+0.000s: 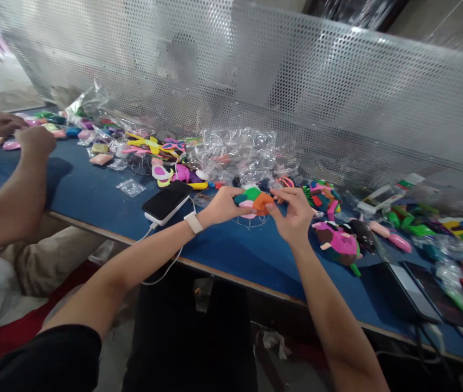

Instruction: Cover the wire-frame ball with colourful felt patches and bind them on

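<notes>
Between my two hands, just above the blue table (pixel 231 256), is a multicoloured modelling-clay piece (pixel 261 202) with green, teal, orange and pink patches. My left hand (pixel 227 207) grips its left side, fingers closed along the edge. My right hand (pixel 294 212) pinches the orange part from the right with thumb and fingers. Under the clay a thin wire frame (pixel 251 222) shows in part; whether it is joined to the clay I cannot tell. A pink and brown clay figure (pixel 340 242) lies to the right of my right hand.
A phone on a white power bank (pixel 168 201) lies left, its cable running off the edge. Clear plastic bags (pixel 239 152) and clay pieces line the perforated metal panel (pixel 215 65). More phones (pixel 411 288) lie right. Another person's hands (pixel 35 136) work at far left.
</notes>
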`<action>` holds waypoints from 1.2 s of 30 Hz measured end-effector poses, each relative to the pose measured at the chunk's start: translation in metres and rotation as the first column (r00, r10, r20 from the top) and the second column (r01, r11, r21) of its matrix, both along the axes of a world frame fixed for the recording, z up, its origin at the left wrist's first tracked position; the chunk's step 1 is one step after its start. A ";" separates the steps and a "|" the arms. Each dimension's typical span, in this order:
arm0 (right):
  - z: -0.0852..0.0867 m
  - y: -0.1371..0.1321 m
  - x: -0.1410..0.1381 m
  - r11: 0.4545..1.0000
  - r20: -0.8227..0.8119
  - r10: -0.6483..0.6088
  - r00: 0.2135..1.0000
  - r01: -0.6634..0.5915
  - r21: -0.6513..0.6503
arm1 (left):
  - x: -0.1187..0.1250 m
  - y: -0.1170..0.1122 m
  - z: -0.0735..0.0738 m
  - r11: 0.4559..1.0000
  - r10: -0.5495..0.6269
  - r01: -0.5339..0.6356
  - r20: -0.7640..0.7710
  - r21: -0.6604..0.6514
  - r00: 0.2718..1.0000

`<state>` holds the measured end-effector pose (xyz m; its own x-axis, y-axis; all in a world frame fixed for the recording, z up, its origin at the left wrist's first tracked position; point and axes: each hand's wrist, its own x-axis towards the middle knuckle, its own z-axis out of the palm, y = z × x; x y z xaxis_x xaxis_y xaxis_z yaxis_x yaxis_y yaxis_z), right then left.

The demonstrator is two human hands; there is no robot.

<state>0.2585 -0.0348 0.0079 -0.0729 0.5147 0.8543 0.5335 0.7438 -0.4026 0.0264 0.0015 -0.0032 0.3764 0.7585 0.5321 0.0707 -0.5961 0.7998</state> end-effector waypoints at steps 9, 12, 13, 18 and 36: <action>-0.010 0.017 0.003 0.913 -0.282 0.096 0.955 -0.197 -0.357 | 0.002 0.007 0.000 0.996 0.004 0.010 0.160 -0.090 0.987; -0.010 0.016 -0.001 0.866 -0.356 0.120 0.927 -0.273 -0.418 | 0.002 0.005 0.000 0.997 -0.011 0.022 0.158 -0.071 0.987; -0.010 0.015 -0.003 0.853 -0.376 0.125 0.918 -0.294 -0.432 | 0.002 0.005 0.000 0.997 -0.015 0.026 0.156 -0.066 0.988; -0.006 0.007 -0.006 0.870 -0.327 0.111 0.939 -0.251 -0.424 | 0.001 0.004 0.002 0.996 -0.019 0.031 0.139 -0.081 0.990; -0.105 -0.211 0.021 0.967 0.172 -0.221 0.960 0.193 0.166 | -0.017 -0.006 -0.001 0.681 0.039 0.359 -0.521 0.638 0.853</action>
<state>0.2794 -0.2457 -0.0976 -0.1439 0.4059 0.9025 0.7374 0.6522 -0.1757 0.0097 -0.0047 -0.0043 0.7948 0.1420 0.5900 0.1497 -0.9881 0.0362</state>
